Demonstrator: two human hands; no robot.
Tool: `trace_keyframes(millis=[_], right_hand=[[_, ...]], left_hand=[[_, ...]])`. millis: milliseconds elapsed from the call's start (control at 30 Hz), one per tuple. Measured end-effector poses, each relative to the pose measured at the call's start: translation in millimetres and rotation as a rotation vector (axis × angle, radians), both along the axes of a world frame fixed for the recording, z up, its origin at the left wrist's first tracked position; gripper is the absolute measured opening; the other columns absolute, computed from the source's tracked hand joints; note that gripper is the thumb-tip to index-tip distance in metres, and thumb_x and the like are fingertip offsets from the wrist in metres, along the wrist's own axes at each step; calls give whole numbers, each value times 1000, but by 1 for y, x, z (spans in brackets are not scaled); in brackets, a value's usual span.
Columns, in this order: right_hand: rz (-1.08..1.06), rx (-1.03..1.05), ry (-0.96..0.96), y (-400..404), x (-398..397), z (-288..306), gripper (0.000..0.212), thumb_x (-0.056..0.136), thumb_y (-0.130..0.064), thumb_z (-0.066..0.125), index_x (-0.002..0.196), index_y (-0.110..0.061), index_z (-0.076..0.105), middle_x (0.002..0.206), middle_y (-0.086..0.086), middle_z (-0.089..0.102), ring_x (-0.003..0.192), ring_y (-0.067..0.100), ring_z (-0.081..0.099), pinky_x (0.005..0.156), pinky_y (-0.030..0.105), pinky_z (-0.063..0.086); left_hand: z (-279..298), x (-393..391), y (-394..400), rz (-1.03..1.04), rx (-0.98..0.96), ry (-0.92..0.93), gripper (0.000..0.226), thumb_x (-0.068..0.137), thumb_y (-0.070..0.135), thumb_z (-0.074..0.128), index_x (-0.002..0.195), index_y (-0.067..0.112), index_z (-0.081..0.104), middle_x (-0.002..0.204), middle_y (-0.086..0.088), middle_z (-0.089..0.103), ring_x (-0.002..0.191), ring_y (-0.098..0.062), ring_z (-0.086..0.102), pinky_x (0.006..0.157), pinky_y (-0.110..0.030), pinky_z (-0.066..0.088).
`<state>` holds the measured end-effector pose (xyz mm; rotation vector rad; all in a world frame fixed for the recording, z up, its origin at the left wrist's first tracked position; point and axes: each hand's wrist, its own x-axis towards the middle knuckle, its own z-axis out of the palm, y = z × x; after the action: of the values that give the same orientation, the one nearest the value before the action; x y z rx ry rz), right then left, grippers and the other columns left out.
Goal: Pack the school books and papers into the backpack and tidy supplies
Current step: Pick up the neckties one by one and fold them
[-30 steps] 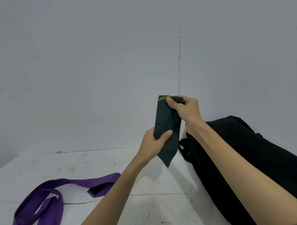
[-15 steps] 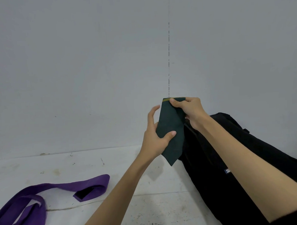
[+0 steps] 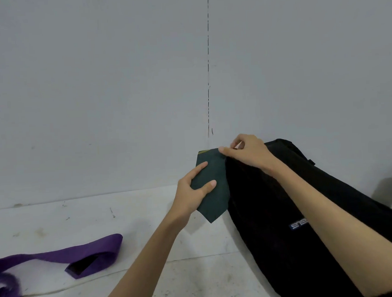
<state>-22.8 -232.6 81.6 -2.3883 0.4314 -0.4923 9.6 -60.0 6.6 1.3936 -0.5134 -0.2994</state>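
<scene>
A folded dark green tie (image 3: 214,188) with a thin yellow stripe at its top hangs point-down above the white floor, right beside the black backpack (image 3: 283,212). My left hand (image 3: 192,191) grips its lower half, thumb across the front. My right hand (image 3: 249,150) pinches the tie's top right corner, over the upper end of the backpack. The backpack lies on its side against the wall at the right, and my right forearm crosses over it.
A purple tie (image 3: 60,257) lies looped on the white floor (image 3: 126,218) at the lower left. A grey wall (image 3: 120,84) with a vertical seam stands close behind. A dark object shows at the far right edge.
Both hands carried the green tie lower and rightward to the backpack's edge. The left hand's fingers closed round the tie again. The view swung right, so the purple tie slid left.
</scene>
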Motion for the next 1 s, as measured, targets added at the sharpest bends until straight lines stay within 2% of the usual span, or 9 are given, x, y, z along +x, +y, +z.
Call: trace_keyframes(millis=[100, 167, 300, 367, 433, 500, 667, 867, 1000], right_hand=[[-33, -600, 382, -11, -16, -18, 64, 74, -53, 69, 123, -18, 48, 122, 2, 54, 115, 24, 49, 93, 38, 39], [-53, -723, 447, -16, -25, -27, 62, 76, -41, 68, 129, -20, 43, 127, 3, 52, 118, 26, 47, 91, 38, 38], [-136, -372, 226, -35, -35, -17, 32, 75, -25, 64, 107, -27, 60, 98, -3, 62, 96, 23, 58, 78, 30, 42], [-148, -196, 130, -45, -37, -9, 17, 72, -18, 66, 87, -27, 66, 81, -5, 66, 72, 18, 61, 75, 28, 47], [-139, -95, 81, -49, -38, -6, 15, 70, -11, 66, 78, -23, 69, 59, -8, 63, 48, 14, 57, 65, 25, 46], [-122, -46, 75, -49, -39, -7, 15, 69, -8, 66, 76, -21, 69, 47, -9, 58, 38, 13, 52, 62, 24, 44], [-70, -33, 83, -42, -37, -6, 14, 70, -8, 65, 79, -19, 68, 53, -5, 61, 34, 9, 51, 64, 25, 48], [15, -58, 125, -34, -36, 1, 15, 73, -8, 64, 85, -17, 66, 57, -2, 64, 33, 5, 51, 59, 20, 41], [56, -73, 147, -30, -35, 2, 20, 73, -7, 62, 88, -19, 60, 58, -1, 62, 33, 5, 52, 62, 23, 41]], left_hand=[[-14, 5, 0, -60, 11, 107, 47, 84, 10, 70, 124, 31, 57, 120, 2, 62, 104, -16, 64, 74, -22, 56], [-19, 6, -4, -109, 33, 157, 49, 84, 9, 70, 127, 28, 57, 119, 2, 63, 103, -16, 65, 76, -23, 56], [-25, 5, -17, -189, 50, 220, 49, 84, 6, 68, 128, 23, 57, 119, 0, 64, 101, -16, 65, 76, -23, 55], [-26, 5, -24, -228, 49, 251, 49, 84, 6, 68, 129, 22, 57, 118, 0, 64, 99, -16, 66, 74, -22, 55], [-26, 5, -33, -268, 51, 269, 48, 84, 6, 68, 128, 24, 57, 117, 1, 65, 99, -16, 66, 74, -22, 55], [-24, 5, -42, -292, 56, 281, 47, 85, 6, 67, 126, 25, 57, 116, 2, 65, 101, -15, 66, 77, -23, 56], [-19, 12, -73, -291, 42, 339, 49, 84, 6, 68, 128, 23, 56, 117, -3, 65, 100, -16, 66, 77, -22, 56], [-14, 28, -119, -103, -87, 401, 48, 85, 0, 65, 130, 13, 55, 110, -11, 67, 90, -20, 66, 65, -22, 56], [-9, 31, -150, 77, -91, 417, 39, 84, -6, 43, 98, 21, 66, 86, -12, 65, 66, -21, 55, 57, -26, 47]])
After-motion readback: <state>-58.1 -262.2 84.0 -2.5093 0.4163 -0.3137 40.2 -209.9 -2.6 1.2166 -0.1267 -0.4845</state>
